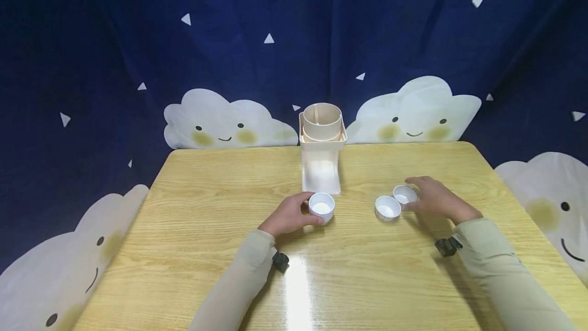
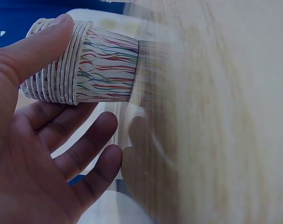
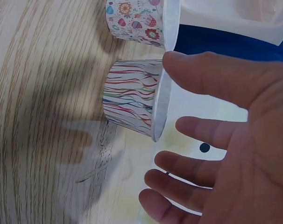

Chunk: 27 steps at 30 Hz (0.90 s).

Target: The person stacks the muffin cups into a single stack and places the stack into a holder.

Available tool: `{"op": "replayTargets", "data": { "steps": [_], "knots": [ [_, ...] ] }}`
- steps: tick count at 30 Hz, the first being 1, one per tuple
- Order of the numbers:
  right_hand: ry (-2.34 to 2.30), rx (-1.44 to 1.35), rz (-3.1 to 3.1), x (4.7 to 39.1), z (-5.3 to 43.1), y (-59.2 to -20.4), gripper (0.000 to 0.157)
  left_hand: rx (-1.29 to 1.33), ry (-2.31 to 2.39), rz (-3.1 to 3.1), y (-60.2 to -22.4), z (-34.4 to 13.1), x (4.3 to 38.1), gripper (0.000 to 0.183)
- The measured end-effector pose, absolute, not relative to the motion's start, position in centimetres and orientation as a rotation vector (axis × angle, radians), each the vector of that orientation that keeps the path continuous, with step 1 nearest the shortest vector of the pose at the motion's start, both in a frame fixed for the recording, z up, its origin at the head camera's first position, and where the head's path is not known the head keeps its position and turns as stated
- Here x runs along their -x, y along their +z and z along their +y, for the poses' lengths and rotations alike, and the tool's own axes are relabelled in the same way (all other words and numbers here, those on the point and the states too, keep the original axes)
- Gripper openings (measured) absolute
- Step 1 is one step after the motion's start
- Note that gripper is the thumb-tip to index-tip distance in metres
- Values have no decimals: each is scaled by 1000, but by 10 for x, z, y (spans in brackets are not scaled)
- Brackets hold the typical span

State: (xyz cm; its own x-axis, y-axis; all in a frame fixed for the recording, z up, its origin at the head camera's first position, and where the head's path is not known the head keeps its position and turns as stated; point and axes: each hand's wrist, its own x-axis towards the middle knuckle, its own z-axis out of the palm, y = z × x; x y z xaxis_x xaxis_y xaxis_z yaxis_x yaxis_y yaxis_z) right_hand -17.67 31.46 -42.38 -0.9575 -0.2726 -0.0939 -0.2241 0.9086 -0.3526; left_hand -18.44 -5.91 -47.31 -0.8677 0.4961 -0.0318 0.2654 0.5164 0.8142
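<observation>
In the head view my left hand (image 1: 292, 213) holds a stack of paper baking cups (image 1: 321, 206) between thumb and fingers. The left wrist view shows its nested rims and colourful wavy lines on the lowest cup (image 2: 109, 65). Over on the right, my right hand (image 1: 434, 201) is at a single baking cup (image 1: 405, 194), which has wavy lines in the right wrist view. Its fingers are spread and its thumb (image 3: 202, 74) is at the rim; whether it touches is unclear. Close beside that cup stands a flower-patterned baking cup (image 3: 137, 23).
A cream plastic stand (image 1: 321, 167) with a round tube (image 1: 323, 121) on top stands at the table's back middle. Behind the wooden table (image 1: 206, 208) hangs a dark blue curtain (image 1: 229, 55) with clouds.
</observation>
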Motion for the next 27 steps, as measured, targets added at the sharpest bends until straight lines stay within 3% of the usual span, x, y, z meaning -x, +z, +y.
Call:
{"op": "replayTargets", "data": {
  "steps": [21,27],
  "knots": [
    [-513,415,2934,180,315,-431,64,-641,1304,2480,-475,-60,185,53],
    [-503,369,2935,179,316,-429,66,-640,1310,2479,-475,-60,185,53]
  ]
}}
